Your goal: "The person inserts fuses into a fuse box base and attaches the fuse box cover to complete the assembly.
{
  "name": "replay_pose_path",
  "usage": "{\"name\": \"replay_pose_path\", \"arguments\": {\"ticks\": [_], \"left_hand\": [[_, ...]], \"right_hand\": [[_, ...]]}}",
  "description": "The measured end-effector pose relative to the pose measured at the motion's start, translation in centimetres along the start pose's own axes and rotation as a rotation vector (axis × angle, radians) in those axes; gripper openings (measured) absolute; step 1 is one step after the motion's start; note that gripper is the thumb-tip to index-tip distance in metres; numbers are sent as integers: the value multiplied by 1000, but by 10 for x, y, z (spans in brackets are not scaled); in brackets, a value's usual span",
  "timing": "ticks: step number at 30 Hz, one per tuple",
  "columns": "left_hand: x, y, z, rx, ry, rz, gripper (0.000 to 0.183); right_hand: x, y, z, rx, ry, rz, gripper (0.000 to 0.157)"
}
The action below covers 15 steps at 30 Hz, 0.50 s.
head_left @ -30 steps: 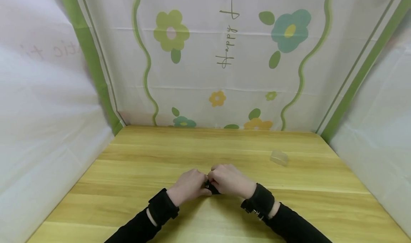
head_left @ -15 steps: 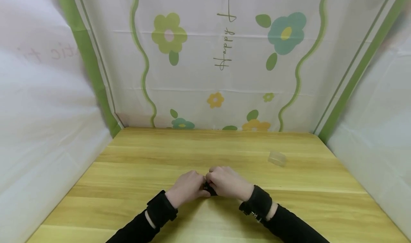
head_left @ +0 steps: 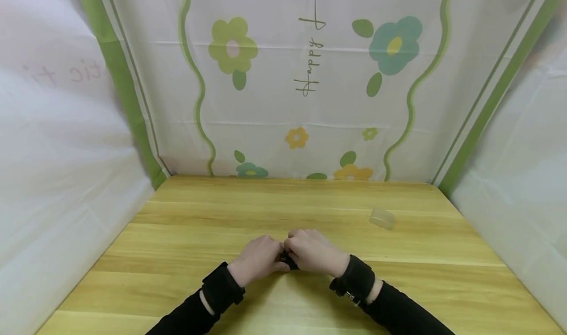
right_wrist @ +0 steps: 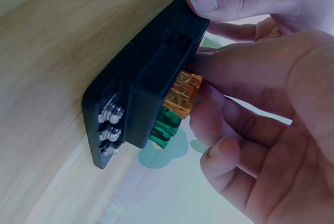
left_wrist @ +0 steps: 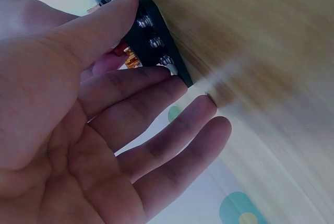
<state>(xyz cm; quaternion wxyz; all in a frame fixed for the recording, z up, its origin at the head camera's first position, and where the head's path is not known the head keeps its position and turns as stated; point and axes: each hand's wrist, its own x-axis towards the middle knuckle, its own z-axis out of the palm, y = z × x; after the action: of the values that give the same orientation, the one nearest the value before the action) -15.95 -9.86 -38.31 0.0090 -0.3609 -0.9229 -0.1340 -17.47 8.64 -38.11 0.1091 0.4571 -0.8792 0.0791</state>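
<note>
A black fuse block (right_wrist: 148, 70) with a row of metal screw terminals stands on the wooden table between both hands. Orange (right_wrist: 182, 93) and green (right_wrist: 166, 127) blade fuses sit in it. My left hand (head_left: 261, 257) pinches the block's end, thumb on one face and two fingertips at the edge; the other fingers stretch out loosely. My right hand (head_left: 316, 251) has thumb and curled fingers against the fuse row, just past the orange fuse. A bit of red blade fuse (left_wrist: 121, 48) shows at those fingertips in the left wrist view, mostly hidden.
A small clear plastic box (head_left: 382, 218) lies on the table (head_left: 212, 207) at the back right. A flower-printed white cloth (head_left: 270, 94) hangs behind, and white cloth sides (head_left: 66, 177) flank the table.
The head view shifted slightly between the first two frames, so everything in it moved a little left and down. Both hands keep their hold, with no clear movement of the fuse block.
</note>
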Motion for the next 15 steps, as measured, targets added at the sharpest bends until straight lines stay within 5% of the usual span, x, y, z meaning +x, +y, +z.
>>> {"name": "replay_pose_path", "arguments": {"ticks": [15], "left_hand": [[-2, 0, 3, -3, 6, -4, 31]], "right_hand": [[-1, 1, 5, -23, 31, -39, 26]]}}
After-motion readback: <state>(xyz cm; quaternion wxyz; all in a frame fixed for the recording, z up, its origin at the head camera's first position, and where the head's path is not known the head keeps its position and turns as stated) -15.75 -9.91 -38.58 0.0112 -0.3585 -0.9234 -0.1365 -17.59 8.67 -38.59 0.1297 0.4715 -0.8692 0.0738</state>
